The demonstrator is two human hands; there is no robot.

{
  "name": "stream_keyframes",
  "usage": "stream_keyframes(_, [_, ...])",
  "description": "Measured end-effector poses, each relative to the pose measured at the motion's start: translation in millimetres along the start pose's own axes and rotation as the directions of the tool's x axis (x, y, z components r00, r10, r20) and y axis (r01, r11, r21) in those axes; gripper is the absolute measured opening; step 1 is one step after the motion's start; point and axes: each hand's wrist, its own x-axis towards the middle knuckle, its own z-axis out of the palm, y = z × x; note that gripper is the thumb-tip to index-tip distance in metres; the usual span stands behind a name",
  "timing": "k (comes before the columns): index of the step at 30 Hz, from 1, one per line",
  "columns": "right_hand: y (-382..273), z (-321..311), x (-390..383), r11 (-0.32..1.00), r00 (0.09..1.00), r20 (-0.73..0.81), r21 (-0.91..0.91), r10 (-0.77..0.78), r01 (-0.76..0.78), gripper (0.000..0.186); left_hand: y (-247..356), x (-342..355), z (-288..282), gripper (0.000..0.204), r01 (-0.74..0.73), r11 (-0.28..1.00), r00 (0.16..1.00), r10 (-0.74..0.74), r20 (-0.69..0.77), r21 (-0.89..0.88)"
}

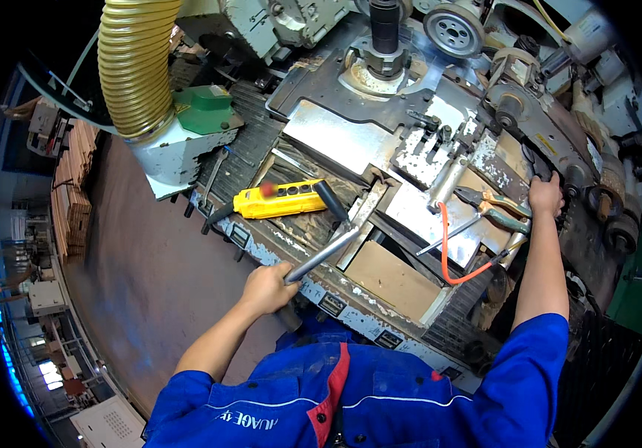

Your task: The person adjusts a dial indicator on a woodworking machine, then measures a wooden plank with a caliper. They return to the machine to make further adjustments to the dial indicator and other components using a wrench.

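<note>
My left hand [267, 288] is closed round one end of a grey metal crank handle [319, 255] with a black grip at its far end, held slanting over the front edge of the machine table. My right hand [545, 197] reaches to the right side of the machine, its fingers curled by a dark part; what they hold is hidden. Just left of that hand lie pliers [506, 221] with green and orange grips and a screwdriver [452, 233]. Beyond the crank handle lies a yellow push-button control box [278, 200] with a red button.
An orange hose [446, 250] loops over the table. A dark vertical spindle [385, 30] stands at the back, and rollers [509, 108] line the right. A ribbed yellow duct [138, 67] hangs at the left above a green-topped hood [205, 110]. Wood pieces [72, 194] are stacked far left.
</note>
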Motion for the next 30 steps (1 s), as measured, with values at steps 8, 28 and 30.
stream_keyframes(8, [3,2,1,1.0,1.0,-0.021,0.021,-0.015,0.016,0.071,0,56,7,0.024,-0.186,0.979,0.982,0.186,0.01,0.084])
stream_keyframes(28, [-7,-18,-14,0.998,1.0,0.008,0.061,0.012,-0.012,0.07,-12,84,-2,0.031,-0.429,0.778,0.825,0.545,-0.153,0.459])
stream_keyframes(30, [-5,-14,-15,0.998,1.0,-0.009,0.067,0.005,-0.005,0.07,-7,75,-5,0.053,-0.378,0.833,0.898,0.436,-0.057,0.404])
